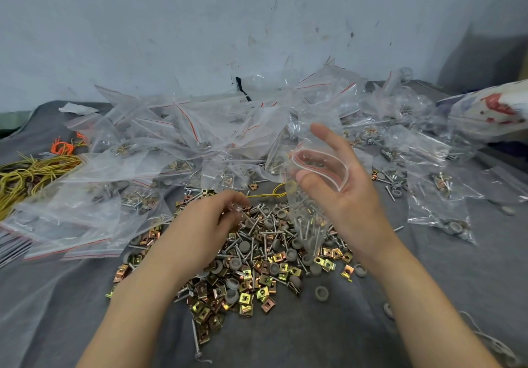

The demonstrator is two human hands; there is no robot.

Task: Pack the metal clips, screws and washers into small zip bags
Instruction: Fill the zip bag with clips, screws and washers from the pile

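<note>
A: What are the hands doing right now?

B: The right hand [348, 196], just right of the frame's centre, holds a zip bag [307, 219] up by its mouth. Its fingers are loosely spread and its thumb lies against the near lip, so the red-lined opening bows wide. The left hand [205, 224], left of centre, is curled down over the loose pile. I can't tell whether its fingertips have hold of anything.

A: Which way does the bag lie?

B: Its long axis runs nearly up and down the frame. The mouth is at the top, turned a little toward the left hand. The bottom hangs onto the pile and already holds some screws and grey washers.

A: So how should this step go?

B: I'd say keep the mouth bowed and steady. Bring each pinch right over the opening before letting go, and send screws in along the bag's length so the points don't snag the film. It's worth pulling apart tangled pieces before lifting them.

A: Where's the stock?

B: It's in the lower middle of the counter [314, 333]. The brassy clips [248, 290] are nearest, the screws [265, 233] lie beyond them, and the washers [321, 292] are scattered through. The filled bags [177, 144] are heaped across the middle of the frame. Yellow cords [25, 173] lie at the left edge.
</note>
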